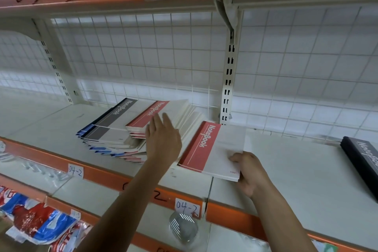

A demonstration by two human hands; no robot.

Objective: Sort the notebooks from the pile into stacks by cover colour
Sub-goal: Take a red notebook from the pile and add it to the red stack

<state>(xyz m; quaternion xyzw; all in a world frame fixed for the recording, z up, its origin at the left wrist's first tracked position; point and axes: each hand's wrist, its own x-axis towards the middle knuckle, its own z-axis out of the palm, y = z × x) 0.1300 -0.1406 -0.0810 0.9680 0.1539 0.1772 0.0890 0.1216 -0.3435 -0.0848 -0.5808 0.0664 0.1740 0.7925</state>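
Note:
A fanned pile of notebooks (114,137) lies on the middle shelf (296,161), with grey, blue and red spine bands showing. My left hand (162,139) reaches over the pile with its fingers straight, touching the red-banded notebooks on top (163,112). To the right, my right hand (248,172) grips the near corner of a red-banded notebook (214,149), thumb on its cover. That notebook lies flat on the shelf beside the pile. A black notebook (366,159) lies at the far right of the shelf.
A white wire grid (143,57) backs the shelf, with a slotted upright post (229,80) behind the red notebook. The orange shelf edge (106,176) carries paper labels. Packaged goods (38,221) sit on the lower shelf at the left, below.

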